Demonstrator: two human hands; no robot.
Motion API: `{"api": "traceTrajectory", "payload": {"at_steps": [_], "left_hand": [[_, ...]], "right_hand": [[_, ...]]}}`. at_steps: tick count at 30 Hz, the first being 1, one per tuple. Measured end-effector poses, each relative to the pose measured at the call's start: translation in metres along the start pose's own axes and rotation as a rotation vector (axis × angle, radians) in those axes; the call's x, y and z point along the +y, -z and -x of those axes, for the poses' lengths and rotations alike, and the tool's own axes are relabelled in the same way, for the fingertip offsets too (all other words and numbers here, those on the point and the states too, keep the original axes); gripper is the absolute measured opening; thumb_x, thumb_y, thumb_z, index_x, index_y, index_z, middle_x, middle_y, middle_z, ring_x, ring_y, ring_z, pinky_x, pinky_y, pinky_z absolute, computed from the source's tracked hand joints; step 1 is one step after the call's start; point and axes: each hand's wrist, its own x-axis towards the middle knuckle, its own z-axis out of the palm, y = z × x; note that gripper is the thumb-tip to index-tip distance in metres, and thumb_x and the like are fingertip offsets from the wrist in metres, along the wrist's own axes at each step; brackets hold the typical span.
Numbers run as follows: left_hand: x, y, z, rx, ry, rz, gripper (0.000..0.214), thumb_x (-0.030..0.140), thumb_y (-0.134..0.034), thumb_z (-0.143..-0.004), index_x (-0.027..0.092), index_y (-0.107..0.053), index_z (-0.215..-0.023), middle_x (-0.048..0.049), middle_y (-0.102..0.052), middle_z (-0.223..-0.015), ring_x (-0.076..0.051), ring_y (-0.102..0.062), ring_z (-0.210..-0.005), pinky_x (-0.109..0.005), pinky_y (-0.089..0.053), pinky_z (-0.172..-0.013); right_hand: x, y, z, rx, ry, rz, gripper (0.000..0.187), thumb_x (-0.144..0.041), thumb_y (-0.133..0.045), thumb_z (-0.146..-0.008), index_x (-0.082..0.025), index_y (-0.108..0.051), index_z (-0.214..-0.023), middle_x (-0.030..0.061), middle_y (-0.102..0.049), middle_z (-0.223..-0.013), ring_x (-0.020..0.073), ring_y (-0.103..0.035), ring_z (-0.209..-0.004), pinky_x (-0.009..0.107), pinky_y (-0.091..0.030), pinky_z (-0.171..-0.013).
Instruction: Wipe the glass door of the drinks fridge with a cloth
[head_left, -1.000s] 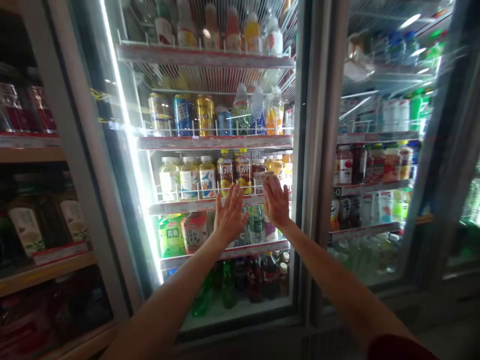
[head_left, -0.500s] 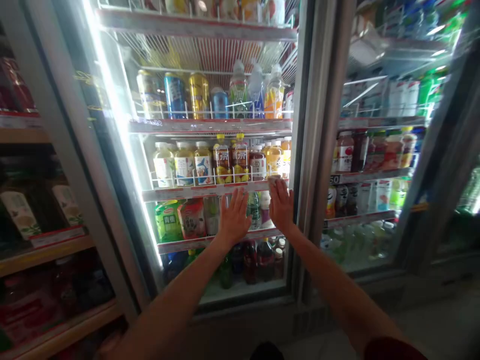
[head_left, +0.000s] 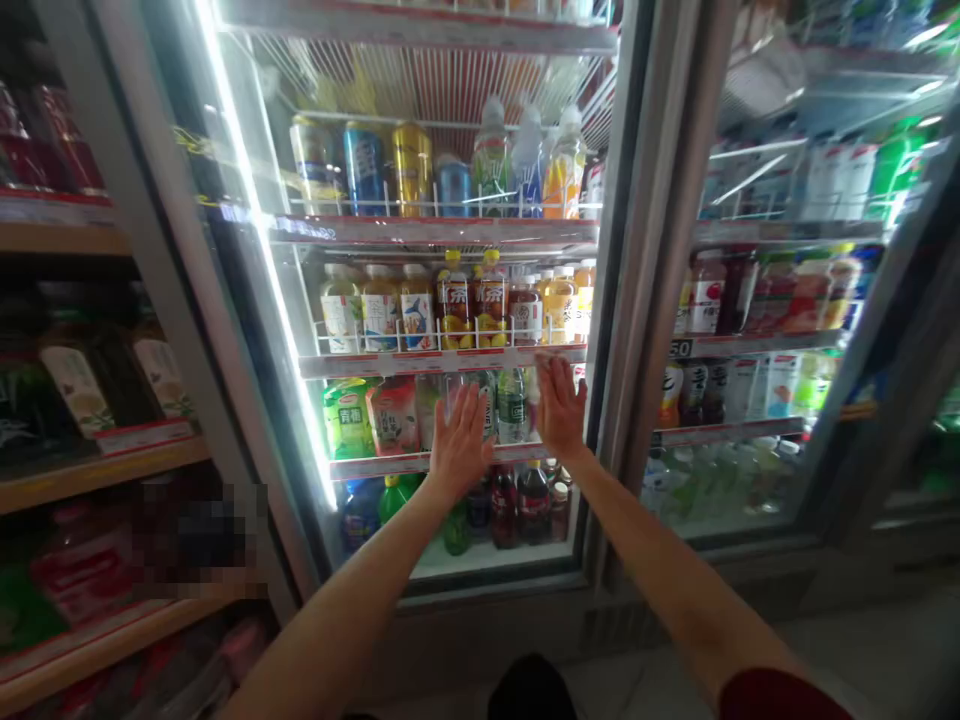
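Note:
My left hand [head_left: 459,445] is raised flat with its fingers stretched out, in front of the glass door [head_left: 409,585] of a lit drinks cooler. My right hand [head_left: 561,415] is also stretched out, near the door's right side, with a faint pale patch like a reflection at its fingertips. Whether either palm presses on the glass cannot be made out. Neither hand shows anything held. Behind the hands are a row of tea bottles [head_left: 491,300], a clear green-labelled bottle [head_left: 514,405] and a red drink pack [head_left: 394,415].
Higher up stand a blue can [head_left: 364,170] and an orange-labelled bottle [head_left: 564,165]. A metal door frame [head_left: 652,300] separates this cooler from another one at right. Wooden-edged shelves [head_left: 97,480] with bottles flank it at left. A blurred square patch hides part of them.
The view has tilted and shifted, so the cooler sits slightly higher and further right. Both hands stay raised in front of the door; the left hand appears slightly lower against the shelves.

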Motion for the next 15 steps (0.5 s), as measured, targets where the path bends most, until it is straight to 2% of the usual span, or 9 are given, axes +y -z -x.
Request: {"api": "traceTrajectory", "payload": {"at_steps": [3,7,9,11,15], "left_hand": [[-0.008,0.004,0.008,0.005,0.026,-0.008,0.070,0.031,-0.049,-0.085,0.014,-0.023,-0.147,-0.0166,-0.032,-0.151,-0.026,-0.025,-0.142,-0.053,-0.009,-0.117],[-0.015,0.007,0.017,0.002,0.039,-0.019,0.069,0.030,-0.049,-0.085,0.013,-0.025,-0.146,-0.0171,-0.032,-0.151,-0.026,-0.025,-0.142,-0.054,-0.011,-0.116],[-0.020,0.009,0.022,0.002,0.055,-0.024,0.068,0.029,-0.049,-0.084,0.012,-0.027,-0.146,-0.0179,-0.033,-0.150,-0.027,-0.026,-0.142,-0.055,-0.011,-0.116],[-0.026,0.011,0.029,0.001,0.080,-0.030,0.067,0.028,-0.050,-0.083,0.011,-0.028,-0.145,-0.0186,-0.033,-0.150,-0.027,-0.026,-0.142,-0.055,-0.010,-0.116],[-0.034,0.013,0.038,0.000,0.104,-0.040,0.066,0.027,-0.051,-0.083,0.011,-0.031,-0.144,-0.0190,-0.033,-0.150,-0.028,-0.026,-0.142,-0.054,-0.008,-0.117]], "right_hand": [[-0.011,-0.006,-0.002,0.029,-0.035,-0.016,0.060,-0.015,-0.034,-0.089,-0.018,-0.028,-0.149,0.0131,-0.036,-0.149,0.0238,-0.021,-0.144,0.051,-0.019,-0.114],[-0.046,-0.016,0.004,-0.029,0.165,-0.077,0.053,-0.013,-0.036,-0.089,-0.019,-0.041,-0.142,0.0100,-0.045,-0.144,0.0213,-0.025,-0.142,0.048,-0.015,-0.116],[-0.053,-0.017,0.005,-0.042,0.229,-0.082,0.050,-0.014,-0.036,-0.090,-0.020,-0.046,-0.139,0.0085,-0.047,-0.143,0.0199,-0.027,-0.142,0.046,-0.014,-0.117],[-0.048,-0.015,0.004,-0.037,0.207,-0.065,0.050,-0.014,-0.036,-0.090,-0.020,-0.045,-0.139,0.0084,-0.046,-0.144,0.0197,-0.027,-0.142,0.047,-0.014,-0.117],[-0.039,-0.011,0.004,-0.010,0.069,-0.031,0.052,-0.014,-0.036,-0.089,-0.016,-0.043,-0.141,0.0118,-0.040,-0.147,0.0230,-0.023,-0.143,0.050,-0.016,-0.116]]}}
